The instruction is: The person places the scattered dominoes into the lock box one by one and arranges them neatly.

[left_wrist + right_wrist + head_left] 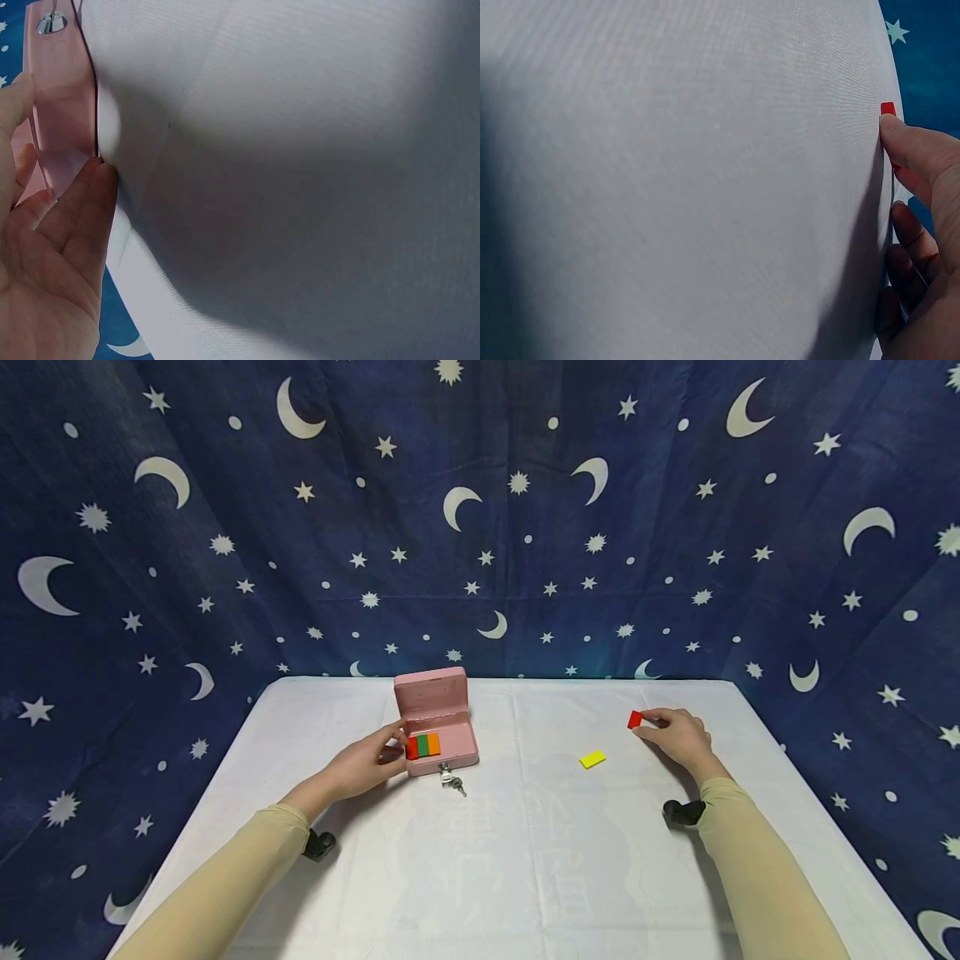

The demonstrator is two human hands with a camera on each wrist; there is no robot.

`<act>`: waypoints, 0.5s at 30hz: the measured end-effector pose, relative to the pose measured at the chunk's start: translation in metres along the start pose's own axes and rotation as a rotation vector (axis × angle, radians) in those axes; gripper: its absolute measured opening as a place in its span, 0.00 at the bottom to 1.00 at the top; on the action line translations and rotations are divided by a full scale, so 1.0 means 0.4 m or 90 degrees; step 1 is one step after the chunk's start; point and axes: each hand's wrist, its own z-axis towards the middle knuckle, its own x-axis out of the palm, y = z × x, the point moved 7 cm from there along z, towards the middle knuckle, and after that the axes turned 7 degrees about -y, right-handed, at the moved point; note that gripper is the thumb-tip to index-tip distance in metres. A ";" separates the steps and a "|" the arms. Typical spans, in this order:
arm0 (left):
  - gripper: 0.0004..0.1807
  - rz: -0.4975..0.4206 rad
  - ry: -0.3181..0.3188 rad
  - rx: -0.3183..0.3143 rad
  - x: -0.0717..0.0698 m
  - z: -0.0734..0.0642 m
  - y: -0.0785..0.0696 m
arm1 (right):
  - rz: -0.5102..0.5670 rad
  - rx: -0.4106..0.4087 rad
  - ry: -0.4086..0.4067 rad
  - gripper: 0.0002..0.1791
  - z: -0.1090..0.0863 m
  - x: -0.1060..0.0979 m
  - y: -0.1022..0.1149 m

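A small pink cash box (455,742) stands with its lid raised. Inside, at its left end, a red block (412,748), a green block (423,745) and an orange block (434,743) lie side by side. My left hand (367,763) grips the box's left end, fingertips at the rim close to the red block; the left wrist view shows fingers on both sides of the pink wall (66,105). Far to the right, my right hand (681,739) pinches another red block (635,719) between thumb and forefinger, its other fingers curled loosely (911,255).
A yellow block (592,760) lies on the white tablecloth (525,843) between the hands. From the box's front hang a small padlock (446,773) and keys (457,786). A dark blue curtain (517,568) with moons and stars stands behind the table.
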 end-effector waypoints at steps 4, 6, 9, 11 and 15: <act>0.44 -0.004 0.002 -0.004 0.000 -0.001 0.001 | 0.000 -0.002 -0.004 0.31 0.000 -0.001 0.000; 0.43 -0.003 0.002 -0.003 0.000 -0.001 0.002 | 0.000 -0.002 -0.006 0.31 0.000 -0.001 -0.001; 0.43 0.000 0.002 -0.001 0.000 -0.001 0.002 | -0.001 -0.002 -0.007 0.31 0.001 0.001 -0.001; 0.44 0.002 0.001 0.001 0.000 0.000 0.002 | -0.001 -0.001 -0.006 0.31 0.001 0.003 -0.001; 0.43 0.002 -0.001 0.005 0.000 0.001 0.003 | -0.001 0.001 -0.005 0.31 0.001 0.004 0.000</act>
